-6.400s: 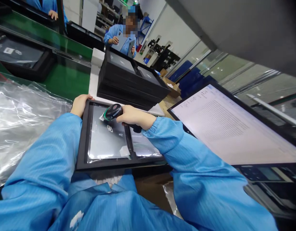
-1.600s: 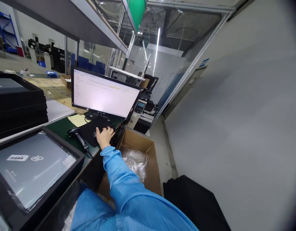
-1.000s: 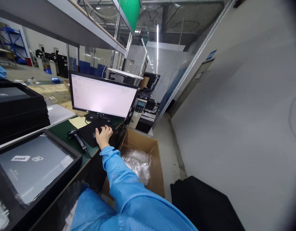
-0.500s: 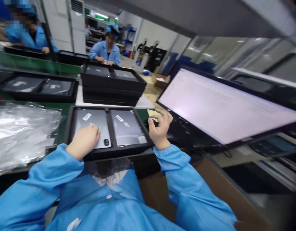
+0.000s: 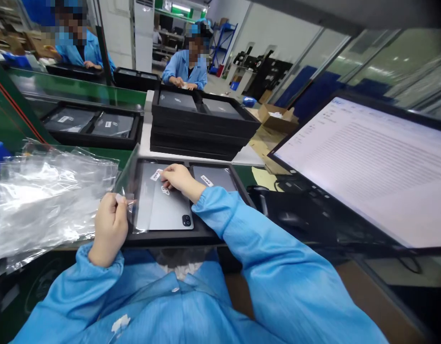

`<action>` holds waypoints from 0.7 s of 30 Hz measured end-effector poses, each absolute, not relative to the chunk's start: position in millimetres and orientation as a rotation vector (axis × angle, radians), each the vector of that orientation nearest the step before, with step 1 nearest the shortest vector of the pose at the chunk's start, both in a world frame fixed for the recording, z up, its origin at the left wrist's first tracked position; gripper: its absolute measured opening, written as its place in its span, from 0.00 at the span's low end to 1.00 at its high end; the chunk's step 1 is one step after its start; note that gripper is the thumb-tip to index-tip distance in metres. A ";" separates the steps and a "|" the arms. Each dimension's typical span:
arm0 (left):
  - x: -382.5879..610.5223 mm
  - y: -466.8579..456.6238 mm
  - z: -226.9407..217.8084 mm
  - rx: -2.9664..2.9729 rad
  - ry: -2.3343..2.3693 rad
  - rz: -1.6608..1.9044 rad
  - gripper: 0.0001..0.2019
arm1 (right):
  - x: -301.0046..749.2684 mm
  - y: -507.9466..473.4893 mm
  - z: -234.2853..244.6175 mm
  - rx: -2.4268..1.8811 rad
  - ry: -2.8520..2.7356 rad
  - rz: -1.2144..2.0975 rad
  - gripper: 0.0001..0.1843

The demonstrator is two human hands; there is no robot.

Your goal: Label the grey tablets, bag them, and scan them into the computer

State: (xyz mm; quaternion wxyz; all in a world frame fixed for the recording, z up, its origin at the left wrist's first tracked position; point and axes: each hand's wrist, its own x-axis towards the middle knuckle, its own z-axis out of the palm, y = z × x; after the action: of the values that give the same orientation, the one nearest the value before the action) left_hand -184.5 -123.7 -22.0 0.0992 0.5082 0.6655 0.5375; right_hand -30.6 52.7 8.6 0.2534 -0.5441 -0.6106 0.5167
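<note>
A silver tablet (image 5: 170,212) with a dark camera block at its lower right corner lies in the left half of a black two-slot tray (image 5: 206,236). Clear plastic film (image 5: 129,179) rises from the tablet's left side, and my left hand (image 5: 111,224) pinches its edge. Over the upper part of the tablet, my right hand (image 5: 181,180) is closed, its fingertips beside a small white label (image 5: 156,175); whether anything is between them is hidden. A second tablet (image 5: 220,177) with a white label fills the right slot, partly covered by my right sleeve.
Clear plastic bags (image 5: 56,196) are heaped at the left. Behind the tray stand stacked black trays (image 5: 202,131), with another tablet tray (image 5: 93,138) at back left. A monitor (image 5: 371,167) leans in from the right. Two co-workers in blue sit beyond the bench.
My left hand has moved off the tablet to its left edge and now pulls up film. My right hand has come from the tray's right side onto the left tablet. The view has shifted.
</note>
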 end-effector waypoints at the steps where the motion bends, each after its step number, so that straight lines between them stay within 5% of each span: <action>1: -182.7 -124.8 -23.9 1.485 1.940 1.628 0.15 | -37.1 55.6 8.7 -1.492 -1.646 1.400 0.14; 5: -177.7 -129.4 -28.0 1.375 1.869 1.755 0.16 | -50.3 65.1 4.2 -1.529 -1.702 1.389 0.20; 12: -172.7 -131.3 -32.7 1.200 1.618 2.030 0.15 | -46.9 64.9 -10.4 -1.509 -1.929 0.965 0.10; 21: -170.1 -136.4 -37.3 0.955 1.523 2.282 0.14 | -22.9 58.0 -0.1 -1.391 -2.369 0.398 0.23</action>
State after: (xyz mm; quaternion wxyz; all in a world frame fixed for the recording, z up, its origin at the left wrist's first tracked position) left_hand -170.1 -136.4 -37.3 0.1181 0.3264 0.5207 0.7800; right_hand -22.9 58.0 -0.1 0.1817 -0.4927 -0.8392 0.1411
